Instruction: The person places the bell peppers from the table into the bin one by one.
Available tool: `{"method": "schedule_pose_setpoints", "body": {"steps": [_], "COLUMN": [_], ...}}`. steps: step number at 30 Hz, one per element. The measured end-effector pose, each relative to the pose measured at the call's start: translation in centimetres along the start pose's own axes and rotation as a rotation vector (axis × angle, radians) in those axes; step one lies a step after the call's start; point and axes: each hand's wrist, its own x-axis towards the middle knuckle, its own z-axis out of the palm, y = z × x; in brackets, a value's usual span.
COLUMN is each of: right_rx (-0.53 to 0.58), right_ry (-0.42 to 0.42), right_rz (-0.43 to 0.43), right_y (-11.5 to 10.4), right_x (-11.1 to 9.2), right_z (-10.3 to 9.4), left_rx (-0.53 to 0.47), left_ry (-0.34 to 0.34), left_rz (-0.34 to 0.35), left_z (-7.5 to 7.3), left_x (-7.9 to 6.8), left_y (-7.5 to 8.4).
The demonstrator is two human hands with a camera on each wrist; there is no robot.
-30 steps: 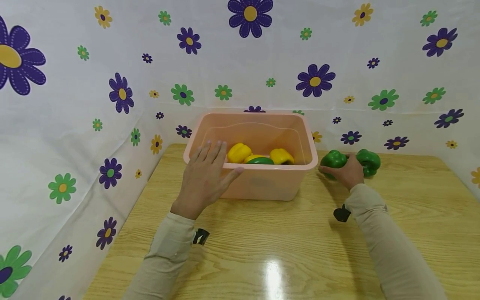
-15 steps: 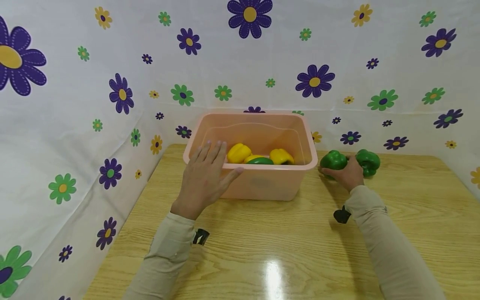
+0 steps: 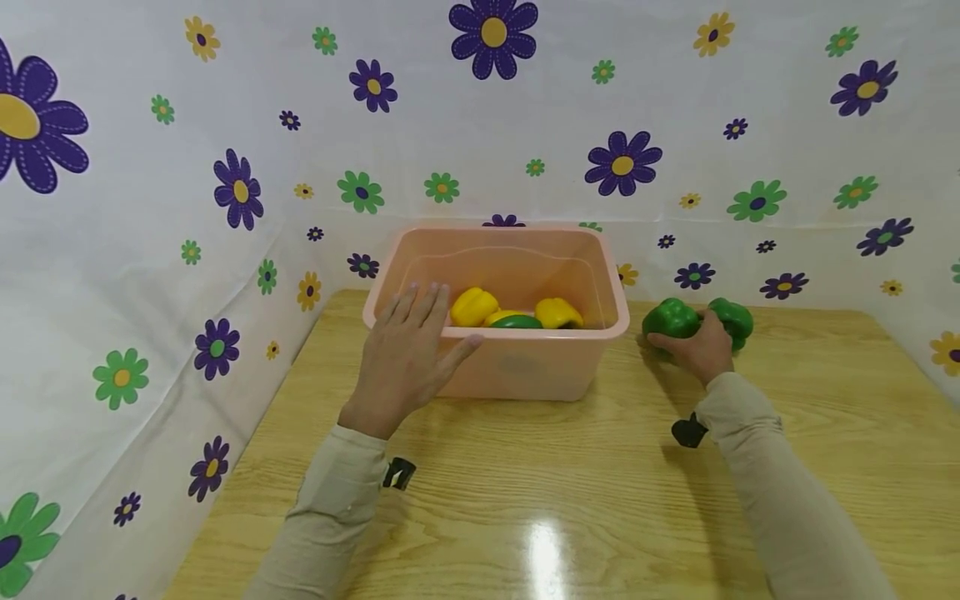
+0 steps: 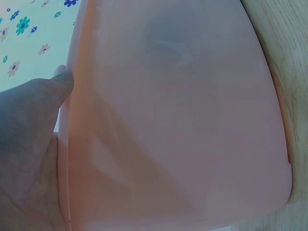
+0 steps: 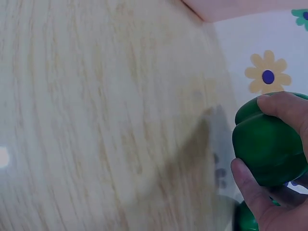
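My right hand [image 3: 705, 346] grips a glossy green bell pepper [image 3: 670, 319] right of the bin. In the right wrist view, the thumb and fingers spread around this pepper [image 5: 267, 142]. Just behind the hand is a second green bell pepper [image 3: 735, 320], partly covered. My left hand [image 3: 408, 358] rests on the front left rim of a pink plastic bin [image 3: 517, 367], fingers straight and reaching over the edge. Inside the bin lie yellow bell peppers [image 3: 474, 307] and a green piece [image 3: 517, 322], half hidden by the front wall.
The bin stands on a wooden table [image 3: 480, 492], close to a white flowered cloth [image 3: 555, 108] that hangs behind and at the left. A black strap end [image 3: 689, 431] hangs below the right wrist, another [image 3: 400, 473] by the left.
My right hand and the gripped pepper have shifted slightly right and seem a little raised, overlapping the second pepper more. The left hand stays on the rim. The head view has turned slightly.
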Motion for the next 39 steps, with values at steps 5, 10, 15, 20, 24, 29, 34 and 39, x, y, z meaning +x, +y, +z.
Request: {"method": "schedule_pose_setpoints", "body": {"steps": [5,10,15,20,24,29,34,39], "right_rx": [0.043,0.117,0.159,0.199,0.224,0.224,0.240,0.237], "right_ry": [0.031,0.051,0.051,0.075,0.093,0.117,0.125,0.123], "right_rz": [-0.024,-0.052,-0.054,-0.109,-0.144,-0.172,-0.193,-0.213], "right_y": [-0.4,-1.3,-2.3,-3.1,-3.8,-5.3,-6.9,-8.2], "right_x": [-0.4,-0.6,-0.7,-0.9,-1.1,-1.4,-1.8,-2.4], "right_z": [-1.0,-2.1,-3.0,-3.6,-4.1,-4.7,-5.1,-5.3], "left_rx": [-0.006,-0.006,-0.011,-0.017,-0.011,-0.012,-0.011,-0.003], "left_ry": [-0.002,0.003,-0.008,-0.012,-0.004,0.005,0.003,-0.002], "left_rz": [0.001,0.000,-0.008,-0.008,-0.002,0.004,0.001,-0.003], "left_z": [0.1,0.2,0.1,0.0,0.1,0.0,-0.1,-0.2], "left_x": [-0.1,-0.1,-0.1,-0.1,-0.1,-0.1,0.0,0.0], "left_y": [0.0,0.0,0.0,0.0,0.0,0.0,0.0,0.1]}}
